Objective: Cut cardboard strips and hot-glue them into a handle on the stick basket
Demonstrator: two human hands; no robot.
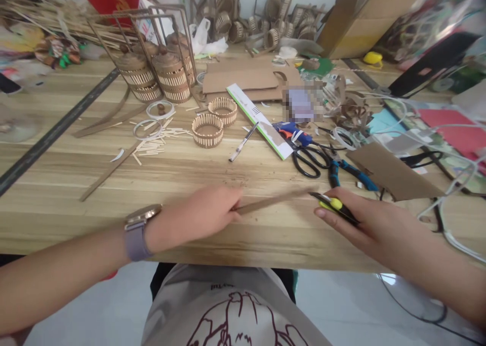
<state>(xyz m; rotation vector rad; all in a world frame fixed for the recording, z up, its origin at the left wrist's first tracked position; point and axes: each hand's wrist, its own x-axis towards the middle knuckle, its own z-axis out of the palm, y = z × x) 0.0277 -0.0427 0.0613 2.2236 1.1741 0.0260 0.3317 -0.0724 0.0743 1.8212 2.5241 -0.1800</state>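
My left hand [212, 209], a watch on its wrist, pinches one end of a narrow brown cardboard strip [275, 201] near the table's front edge. The strip points right, toward a black and yellow utility knife [336, 206] gripped in my right hand [364, 219]. The knife's tip is close to the strip's far end; whether they touch I cannot tell. Beyond my hands stand two small round baskets [207, 131] of pale sticks and brown bands. Loose pale sticks [154, 146] lie left of them, beside white tape rings [147, 129] and another brown strip [110, 171].
Black-handled scissors [307, 163], blue pliers [355, 174], a blue glue gun [294, 132], a pen [243, 143] and a white-green strip [261, 123] lie ahead. Lantern-like frames [170, 75] stand back left. A cardboard piece [398, 171] and white cables [451, 196] are at right.
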